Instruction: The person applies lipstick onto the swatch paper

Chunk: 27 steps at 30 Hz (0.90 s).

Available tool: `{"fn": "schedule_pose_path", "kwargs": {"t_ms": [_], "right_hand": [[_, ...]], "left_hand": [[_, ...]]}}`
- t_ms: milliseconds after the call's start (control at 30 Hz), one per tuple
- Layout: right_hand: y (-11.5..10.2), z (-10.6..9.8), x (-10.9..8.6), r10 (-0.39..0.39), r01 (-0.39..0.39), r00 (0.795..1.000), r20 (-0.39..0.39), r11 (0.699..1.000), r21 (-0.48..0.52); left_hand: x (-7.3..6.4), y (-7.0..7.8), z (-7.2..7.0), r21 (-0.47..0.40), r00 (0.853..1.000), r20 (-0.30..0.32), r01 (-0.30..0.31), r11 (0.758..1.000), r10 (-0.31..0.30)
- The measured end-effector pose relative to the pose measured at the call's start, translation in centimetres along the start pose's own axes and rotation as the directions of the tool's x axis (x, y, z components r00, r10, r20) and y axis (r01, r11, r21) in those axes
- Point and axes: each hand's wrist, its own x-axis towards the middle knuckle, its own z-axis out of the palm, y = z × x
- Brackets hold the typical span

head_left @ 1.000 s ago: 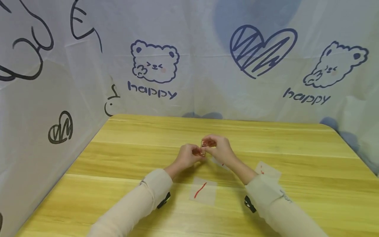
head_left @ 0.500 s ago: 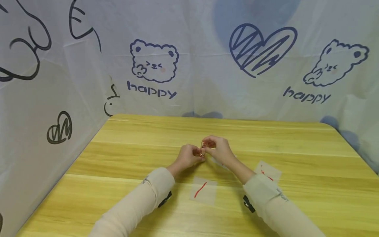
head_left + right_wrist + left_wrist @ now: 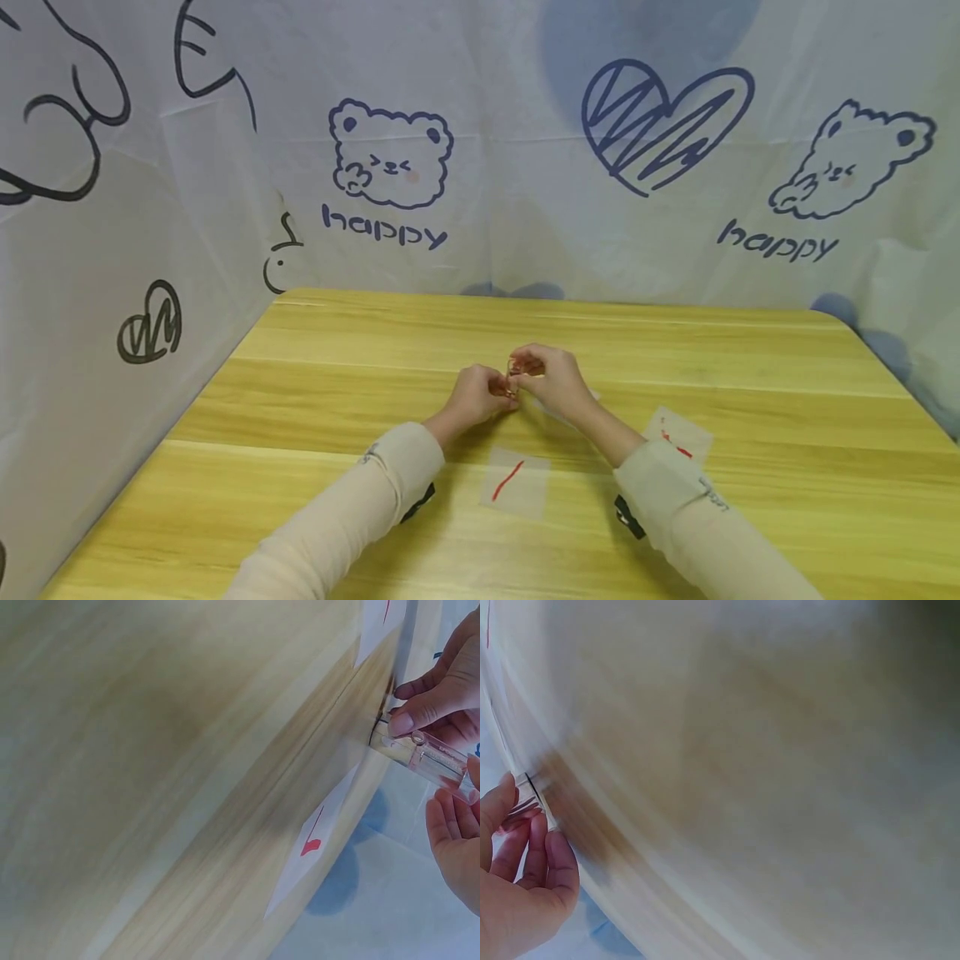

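Note:
A small clear cosmetic tube (image 3: 427,761) with a pinkish tint, resembling lip gloss, is held between both hands just above the table. My left hand (image 3: 472,396) pinches its lower end. The fingers of my right hand (image 3: 555,379) are curled round the upper end. Seen from the right wrist, the tube slants, with the left thumb (image 3: 405,724) pressing near one end and the right hand (image 3: 461,851) at the other. The left wrist view shows the left hand (image 3: 525,900) at the lower left. Fingers cover much of the tube, so its exact kind cannot be made out.
A pale paper square (image 3: 517,483) with a red stroke lies on the wooden table (image 3: 360,383) before the hands. Another (image 3: 678,433) lies partly by the right sleeve. A third (image 3: 555,410) is mostly behind the right hand. A printed curtain (image 3: 517,208) hangs behind the table.
Both hands stay together on the tube. My right forearm has shifted slightly left, so more of the red stroke on the right paper shows.

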Motion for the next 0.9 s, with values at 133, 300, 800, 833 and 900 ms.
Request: {"fn": "schedule_pose_path", "kwargs": {"t_ms": [133, 300, 800, 833, 900], "right_hand": [[-0.1, 0.0, 0.0, -0.005, 0.005, 1.0, -0.001, 1.0, -0.015], [-0.1, 0.1, 0.1, -0.023, 0.023, 1.0, -0.004, 0.999, -0.035], [0.2, -0.9, -0.5, -0.001, 0.001, 1.0, 0.005, 0.997, -0.08], [0.3, -1.2, -0.6, -0.007, 0.008, 1.0, 0.006, 0.996, -0.089], [0.6, -1.8, -0.8, -0.027, 0.027, 1.0, 0.001, 0.994, -0.107]], "left_hand": [[0.0, -0.1, 0.0, 0.0, 1.0, 0.007, -0.008, 1.0, 0.008], [0.0, 0.0, 0.0, -0.007, 1.0, 0.014, 0.006, 1.0, -0.006], [-0.2, -0.1, -0.3, 0.007, 0.999, 0.045, 0.016, 1.0, -0.016], [-0.3, -0.2, -0.5, 0.01, 0.998, 0.053, 0.023, 1.0, -0.023], [-0.4, -0.3, -0.8, 0.024, 0.997, 0.065, 0.028, 0.999, -0.03]]}}
